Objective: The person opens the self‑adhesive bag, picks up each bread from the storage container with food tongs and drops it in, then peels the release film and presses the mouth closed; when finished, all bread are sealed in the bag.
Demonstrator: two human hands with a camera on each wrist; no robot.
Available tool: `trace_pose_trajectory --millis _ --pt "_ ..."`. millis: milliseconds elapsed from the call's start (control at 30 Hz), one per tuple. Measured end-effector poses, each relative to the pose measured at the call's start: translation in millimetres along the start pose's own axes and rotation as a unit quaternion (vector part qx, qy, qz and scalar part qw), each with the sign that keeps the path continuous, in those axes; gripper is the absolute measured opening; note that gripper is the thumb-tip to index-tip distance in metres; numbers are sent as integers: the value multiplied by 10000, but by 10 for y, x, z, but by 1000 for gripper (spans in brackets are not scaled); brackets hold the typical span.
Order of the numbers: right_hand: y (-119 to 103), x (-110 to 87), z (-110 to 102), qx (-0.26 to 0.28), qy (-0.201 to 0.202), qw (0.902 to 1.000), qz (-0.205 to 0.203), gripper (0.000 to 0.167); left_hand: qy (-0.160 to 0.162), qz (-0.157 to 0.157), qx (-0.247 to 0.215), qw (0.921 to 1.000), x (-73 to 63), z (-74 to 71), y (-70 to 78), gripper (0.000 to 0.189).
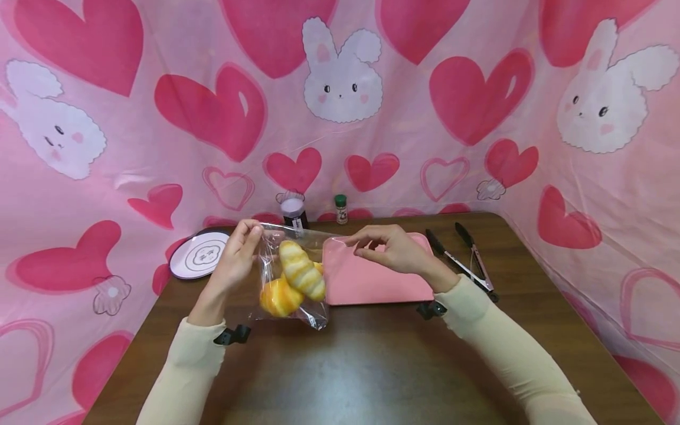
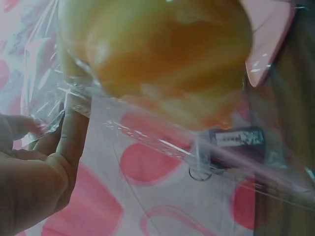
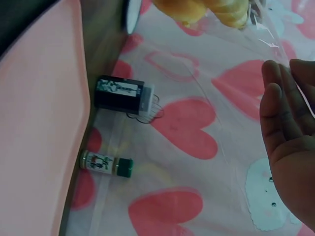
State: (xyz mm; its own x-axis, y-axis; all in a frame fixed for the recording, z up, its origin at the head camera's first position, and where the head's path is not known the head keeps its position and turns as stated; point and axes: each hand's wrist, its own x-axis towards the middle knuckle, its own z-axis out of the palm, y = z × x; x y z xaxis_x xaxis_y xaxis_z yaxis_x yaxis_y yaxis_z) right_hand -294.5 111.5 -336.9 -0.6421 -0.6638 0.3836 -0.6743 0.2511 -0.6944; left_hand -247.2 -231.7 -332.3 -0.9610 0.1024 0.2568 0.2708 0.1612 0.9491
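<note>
A clear plastic bag (image 1: 317, 320) hangs above the table between both hands. Inside it lie a long striped bread roll (image 1: 301, 271) and a rounder golden roll (image 1: 280, 297); a further yellow bit peeks out behind them. My left hand (image 1: 238, 251) pinches the bag's upper left edge between thumb and fingers. With thumb and fingertips, my right hand (image 1: 395, 251) pinches the stretched upper right corner, over the pink tray (image 1: 377, 280). In the left wrist view, one roll (image 2: 172, 59) fills the upper middle through the film.
A white plate (image 1: 183, 262) with a dark rim sits at the left. Behind the bag stand a dark container (image 1: 295, 219) with a pale lid and a green-capped shaker bottle (image 1: 341, 211). Tongs (image 1: 480, 260) lie right of the tray. Patterned cloth (image 1: 340, 147) encloses the table.
</note>
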Motion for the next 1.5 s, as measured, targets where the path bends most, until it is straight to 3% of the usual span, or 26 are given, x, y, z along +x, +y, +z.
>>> trace_pose_trajectory --millis 133,333,533,633,800,1000,1200,1333,1433,1500 --pt "20 0 61 -130 -399 9988 243 31 -126 -324 60 9994 -38 -63 -81 28" --pt "70 3 83 -339 -696 9957 512 34 -307 -429 -215 9984 -64 -120 -233 21" --pt "132 -21 2 -338 -468 9975 406 33 154 -836 -380 9957 -3 -188 -392 21" --pt "139 -41 -59 -340 -402 9980 343 33 558 -1123 -200 9919 48 -222 -472 23" --pt "167 -78 -135 -464 -323 9979 309 34 947 -1505 -29 9841 147 -271 -631 24" --pt "196 -130 -198 -573 -203 9971 467 35 1068 -1577 348 9811 266 -308 -785 26" --pt "218 -139 -213 -605 -168 9968 498 35 836 -1732 567 9797 284 -330 -798 54" --pt "217 -148 -221 -591 -186 9965 559 34 587 -1769 1342 9733 249 -333 -779 86" --pt "209 -155 -229 -582 -194 9962 619 35 349 -1657 2296 9584 219 -330 -750 100" --pt "203 -156 -232 -574 -199 9961 643 36 172 -1551 2802 9472 208 -323 -731 98"
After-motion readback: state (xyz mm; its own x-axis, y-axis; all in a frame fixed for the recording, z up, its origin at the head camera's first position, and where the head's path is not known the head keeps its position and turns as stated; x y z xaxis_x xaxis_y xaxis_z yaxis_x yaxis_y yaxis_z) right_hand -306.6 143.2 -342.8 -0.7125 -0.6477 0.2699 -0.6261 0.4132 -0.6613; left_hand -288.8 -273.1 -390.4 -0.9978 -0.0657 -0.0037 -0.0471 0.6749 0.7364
